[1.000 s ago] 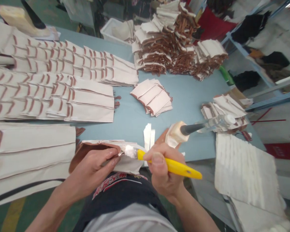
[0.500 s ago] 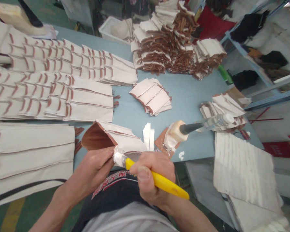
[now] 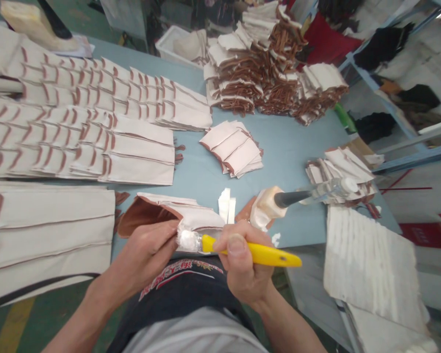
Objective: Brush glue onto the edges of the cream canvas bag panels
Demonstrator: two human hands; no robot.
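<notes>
My right hand (image 3: 242, 264) is closed round a yellow-handled brush (image 3: 257, 253), whose glue-caked white head (image 3: 188, 240) points left. My left hand (image 3: 147, 255) pinches the near edge of a folded piece, brown inside and white outside (image 3: 169, 212), lying at the front edge of the blue table (image 3: 294, 142). The brush head touches that piece right by my left fingertips. Just right of my hands a second brush with a black and clear handle (image 3: 308, 195) rests on a lump of dried glue (image 3: 266, 208).
Rows of overlapped white pieces with brown edges (image 3: 88, 132) cover the left of the table. A small stack (image 3: 233, 147) lies mid-table, tall heaps (image 3: 264, 63) at the back, another pile (image 3: 340, 169) at right. White cloth (image 3: 367, 260) hangs off the right side.
The folded piece was lifted and then settled back toward the table edge. My right hand with the brush shifted left along it, then back a little to the right.
</notes>
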